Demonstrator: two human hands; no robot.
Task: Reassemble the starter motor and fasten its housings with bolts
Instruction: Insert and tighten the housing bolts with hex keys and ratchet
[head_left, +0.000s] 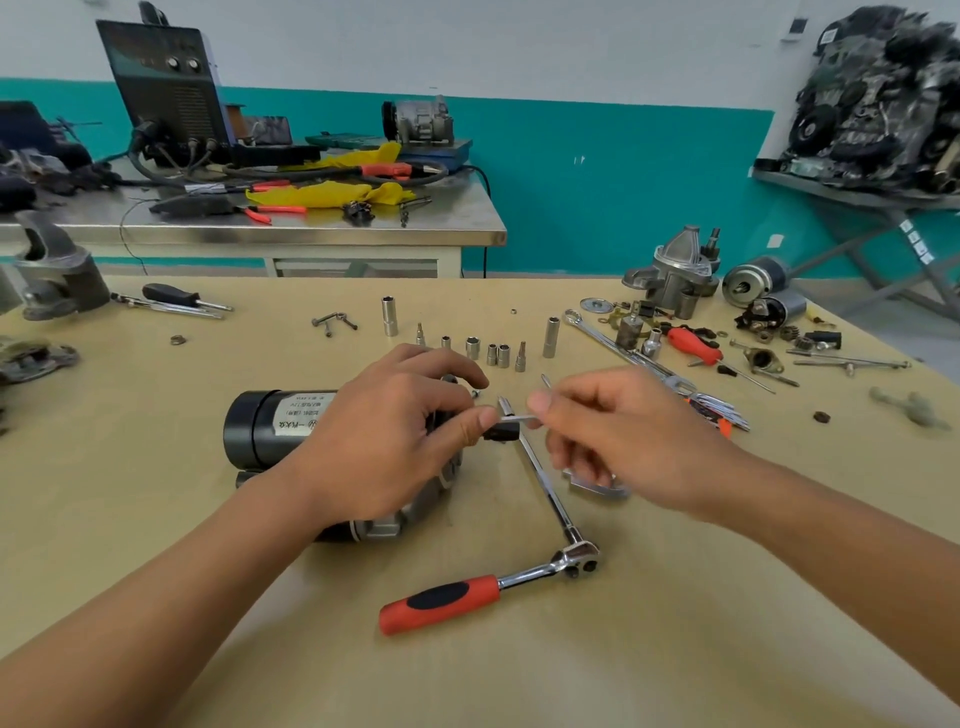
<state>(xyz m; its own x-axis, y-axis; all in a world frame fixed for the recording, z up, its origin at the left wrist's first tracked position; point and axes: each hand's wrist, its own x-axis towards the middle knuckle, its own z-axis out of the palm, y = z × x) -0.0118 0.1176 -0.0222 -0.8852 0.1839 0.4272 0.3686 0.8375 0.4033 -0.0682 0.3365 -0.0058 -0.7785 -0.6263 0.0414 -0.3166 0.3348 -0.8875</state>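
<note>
The black starter motor (260, 423) with a white label lies on its side on the tan bench. My left hand (384, 436) curls over its right end and grips it, hiding that end; thumb and forefinger also pinch at a small black part (503, 432) there. My right hand (613, 431) pinches a thin silver bolt (514, 413) at the motor's end. A ratchet (483, 587) with a red and black handle and a long extension bar lies just in front, its tip near the motor. A shiny metal piece (597, 487) lies under my right hand.
A row of sockets and bits (491, 351) stands behind my hands, with loose bolts (332, 321) to their left. Wrenches, a red screwdriver (693, 345) and other starter parts (675, 275) crowd the right side. A vise (52, 275) sits at the left edge. A steel table (311, 228) stands behind.
</note>
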